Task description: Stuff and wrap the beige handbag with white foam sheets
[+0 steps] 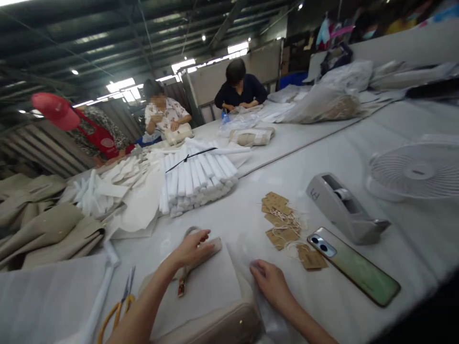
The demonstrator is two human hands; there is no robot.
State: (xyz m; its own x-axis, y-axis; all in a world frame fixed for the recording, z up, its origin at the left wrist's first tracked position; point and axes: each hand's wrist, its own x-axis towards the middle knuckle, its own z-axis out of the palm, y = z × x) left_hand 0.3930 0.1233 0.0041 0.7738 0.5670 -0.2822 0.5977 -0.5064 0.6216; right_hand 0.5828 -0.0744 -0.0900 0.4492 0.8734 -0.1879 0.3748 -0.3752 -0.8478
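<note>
My left hand point(191, 248) rests with fingers spread on a white paper-wrapped beige bag point(211, 291) at the table's near edge. Its fingertips touch the wrapping's far corner. My right hand point(270, 284) pinches the edge of a clear plastic sheet point(247, 253) just right of the wrapped bag. A beige handbag body point(222, 327) shows under the wrapping at the bottom. Brown paper tags with strings point(283, 222) lie a little beyond my right hand.
A phone point(355, 270) lies face down at right, with a grey tape dispenser point(344, 208) and a white fan point(416, 169) behind it. Yellow-handled scissors point(116, 306) lie at left. A bundle of white paper rolls point(199, 179) sits mid-table. Beige bags point(43, 229) pile far left. Three people work across the table.
</note>
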